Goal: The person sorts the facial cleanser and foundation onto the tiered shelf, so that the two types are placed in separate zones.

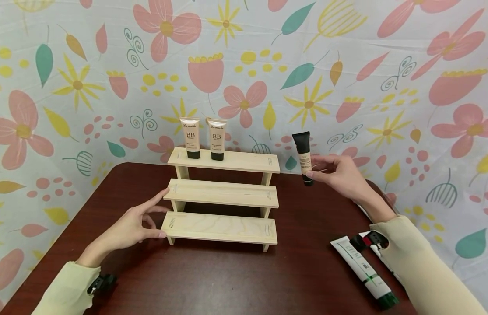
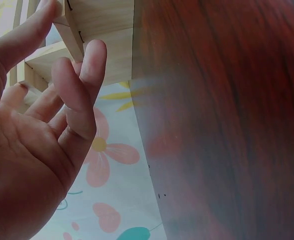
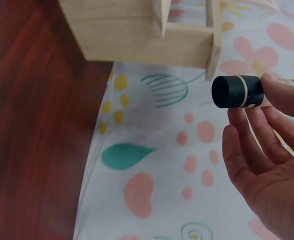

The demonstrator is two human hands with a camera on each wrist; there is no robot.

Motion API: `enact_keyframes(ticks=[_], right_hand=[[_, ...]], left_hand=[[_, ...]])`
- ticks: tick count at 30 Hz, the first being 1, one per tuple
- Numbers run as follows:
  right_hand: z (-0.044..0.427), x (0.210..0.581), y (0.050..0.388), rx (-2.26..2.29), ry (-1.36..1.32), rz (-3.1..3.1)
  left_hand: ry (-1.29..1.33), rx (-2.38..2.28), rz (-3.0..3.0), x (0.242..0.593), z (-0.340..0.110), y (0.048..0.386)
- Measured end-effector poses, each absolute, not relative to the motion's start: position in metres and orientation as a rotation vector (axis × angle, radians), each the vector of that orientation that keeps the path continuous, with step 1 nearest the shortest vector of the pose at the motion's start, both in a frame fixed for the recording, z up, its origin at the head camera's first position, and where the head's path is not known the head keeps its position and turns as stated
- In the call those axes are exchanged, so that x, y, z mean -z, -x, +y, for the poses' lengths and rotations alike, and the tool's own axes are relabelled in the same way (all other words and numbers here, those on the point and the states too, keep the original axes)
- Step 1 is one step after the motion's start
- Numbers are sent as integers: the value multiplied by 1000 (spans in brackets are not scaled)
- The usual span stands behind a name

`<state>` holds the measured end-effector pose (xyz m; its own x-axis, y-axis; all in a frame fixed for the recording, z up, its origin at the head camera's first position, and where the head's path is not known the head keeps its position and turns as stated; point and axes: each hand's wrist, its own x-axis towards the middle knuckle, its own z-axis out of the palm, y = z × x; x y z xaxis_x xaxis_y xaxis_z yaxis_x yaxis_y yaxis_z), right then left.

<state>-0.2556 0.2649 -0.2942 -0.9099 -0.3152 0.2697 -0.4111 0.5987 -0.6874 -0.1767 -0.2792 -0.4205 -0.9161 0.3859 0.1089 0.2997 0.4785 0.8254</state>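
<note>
My right hand pinches a small cosmetic tube between thumb and fingers, in the air right of the wooden rack. The tube is black at its flat end, beige in the middle, and its black cap points down. My left hand is at the left end of the three-tier rack, the thumb at the bottom step and the index finger at the middle step. In the left wrist view its other fingers are loosely bent. Two beige BB cream tubes stand on their black caps on the top step, toward the left.
A white tube with a green cap lies on the dark wooden table at the right. Another white tube beside it is mostly hidden under the right forearm. A flower-patterned cloth hangs behind the table.
</note>
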Motion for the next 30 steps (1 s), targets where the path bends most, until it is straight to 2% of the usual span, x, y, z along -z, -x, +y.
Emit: enact_keyframes(ticks=[12, 30], right_hand=[[226, 284, 261, -1351, -562, -2657], [172, 292, 285, -1448, -654, -2512]], left_hand=[[-598, -1415, 2623, 419, -279, 176], [-607, -1419, 2629, 420, -279, 177]])
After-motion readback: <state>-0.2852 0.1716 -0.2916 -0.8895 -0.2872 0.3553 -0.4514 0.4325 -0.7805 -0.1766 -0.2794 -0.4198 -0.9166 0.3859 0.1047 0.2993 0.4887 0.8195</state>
